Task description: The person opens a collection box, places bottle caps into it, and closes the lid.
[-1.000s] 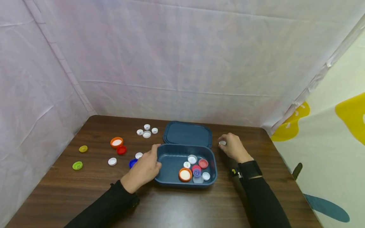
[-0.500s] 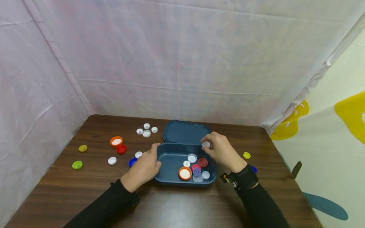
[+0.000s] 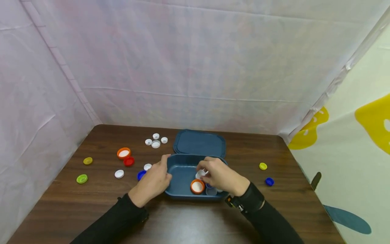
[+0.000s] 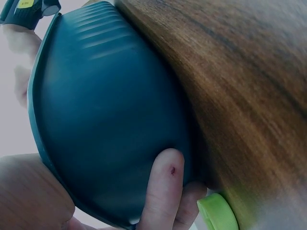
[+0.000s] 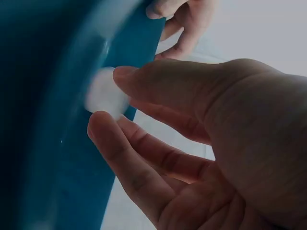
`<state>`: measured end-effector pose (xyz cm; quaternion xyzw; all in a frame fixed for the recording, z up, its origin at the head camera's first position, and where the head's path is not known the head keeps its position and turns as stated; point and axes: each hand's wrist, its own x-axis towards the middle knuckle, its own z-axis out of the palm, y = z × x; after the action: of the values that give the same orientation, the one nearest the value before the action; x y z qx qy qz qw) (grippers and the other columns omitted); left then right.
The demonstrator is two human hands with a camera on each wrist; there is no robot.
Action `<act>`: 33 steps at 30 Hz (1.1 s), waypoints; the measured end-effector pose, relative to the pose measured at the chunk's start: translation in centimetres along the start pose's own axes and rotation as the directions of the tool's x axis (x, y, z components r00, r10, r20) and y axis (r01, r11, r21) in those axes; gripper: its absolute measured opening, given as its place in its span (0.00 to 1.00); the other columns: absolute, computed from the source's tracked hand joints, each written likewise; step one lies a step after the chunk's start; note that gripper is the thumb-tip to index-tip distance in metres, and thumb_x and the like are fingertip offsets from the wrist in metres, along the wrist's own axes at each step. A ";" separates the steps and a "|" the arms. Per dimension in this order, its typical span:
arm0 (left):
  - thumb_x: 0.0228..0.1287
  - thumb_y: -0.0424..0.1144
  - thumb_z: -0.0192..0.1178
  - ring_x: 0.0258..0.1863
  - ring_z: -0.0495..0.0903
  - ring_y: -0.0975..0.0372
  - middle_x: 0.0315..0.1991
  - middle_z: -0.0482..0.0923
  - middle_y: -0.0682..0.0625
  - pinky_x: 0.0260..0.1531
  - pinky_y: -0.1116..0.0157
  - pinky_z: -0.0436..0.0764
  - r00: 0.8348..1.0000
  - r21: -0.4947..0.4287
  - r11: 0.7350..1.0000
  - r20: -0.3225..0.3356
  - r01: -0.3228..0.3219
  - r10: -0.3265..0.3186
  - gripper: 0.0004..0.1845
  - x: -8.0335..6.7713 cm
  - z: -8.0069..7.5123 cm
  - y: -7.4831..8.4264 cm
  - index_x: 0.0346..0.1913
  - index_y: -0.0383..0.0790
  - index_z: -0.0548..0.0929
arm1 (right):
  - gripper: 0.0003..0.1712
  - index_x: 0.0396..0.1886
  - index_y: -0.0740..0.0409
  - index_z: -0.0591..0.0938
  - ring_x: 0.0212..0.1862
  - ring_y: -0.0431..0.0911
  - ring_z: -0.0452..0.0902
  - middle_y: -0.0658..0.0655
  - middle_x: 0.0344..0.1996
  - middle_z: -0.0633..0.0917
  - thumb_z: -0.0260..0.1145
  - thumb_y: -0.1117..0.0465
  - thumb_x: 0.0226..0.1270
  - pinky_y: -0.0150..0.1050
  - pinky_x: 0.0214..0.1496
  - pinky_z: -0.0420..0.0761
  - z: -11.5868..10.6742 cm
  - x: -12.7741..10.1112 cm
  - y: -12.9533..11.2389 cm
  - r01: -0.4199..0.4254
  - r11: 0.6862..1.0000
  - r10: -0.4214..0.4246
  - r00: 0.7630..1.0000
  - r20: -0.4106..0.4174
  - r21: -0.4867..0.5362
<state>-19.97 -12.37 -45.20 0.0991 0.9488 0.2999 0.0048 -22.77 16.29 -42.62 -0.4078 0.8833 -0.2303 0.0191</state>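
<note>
The desk (image 3: pixel 182 220) is dark brown wood, walled round by pale cloth sheets. On it, under both hands, stands a dark blue box (image 3: pixel 179 174) with its lid (image 3: pixel 199 144) lying flat just behind it.

The left hand (image 3: pixel 152 181) holds the box by its left wall: the thumb lies over the rim and the fingers (image 4: pixel 160 191) press the outside, a grip curled round that wall. The right hand (image 3: pixel 220 176) hangs over the open box. Its grip is a pinch, thumb and forefinger closed on a small white cap (image 5: pixel 105 93) above the box's inside.

Just below that pinch, in the box, lies an orange cap (image 3: pixel 197 186) with a white centre, with other caps partly hidden under the right hand.

Left of the left hand, loose caps lie scattered on the desk: a blue cap (image 3: pixel 141 175) nearest, white, red and orange ones further off, and two green caps (image 3: pixel 82 178) well apart. Right of the right hand lie a yellow cap (image 3: pixel 263 166) and another blue one (image 3: pixel 269 181).
</note>
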 end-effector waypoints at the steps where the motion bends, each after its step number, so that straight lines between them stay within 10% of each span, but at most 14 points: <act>1: 0.76 0.27 0.62 0.33 0.83 0.56 0.53 0.88 0.35 0.31 0.61 0.81 1.000 0.002 1.000 -0.005 -0.004 0.004 0.38 0.0 0.0 0.0 0.87 0.31 0.66 | 0.16 0.61 0.65 0.91 0.53 0.55 0.94 0.64 0.53 0.91 0.78 0.71 0.77 0.39 0.54 0.95 0.1 0.0 -0.1 0.001 1.000 -0.001 1.000 0.002 0.005; 33: 0.73 0.25 0.62 0.32 0.82 0.57 0.53 0.89 0.32 0.30 0.62 0.80 0.997 -0.001 0.998 -0.047 -0.064 0.064 0.38 -0.3 0.3 -0.4 0.84 0.27 0.68 | 0.15 0.61 0.59 0.93 0.50 0.47 0.92 0.61 0.53 0.92 0.80 0.66 0.78 0.38 0.51 0.94 -1.9 -3.3 1.6 -0.196 0.981 0.190 0.968 -0.164 -0.017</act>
<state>-19.77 -12.52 -45.69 0.1223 0.9446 0.3035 -0.0271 -22.12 20.29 -42.08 -0.3003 0.9211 -0.2450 -0.0370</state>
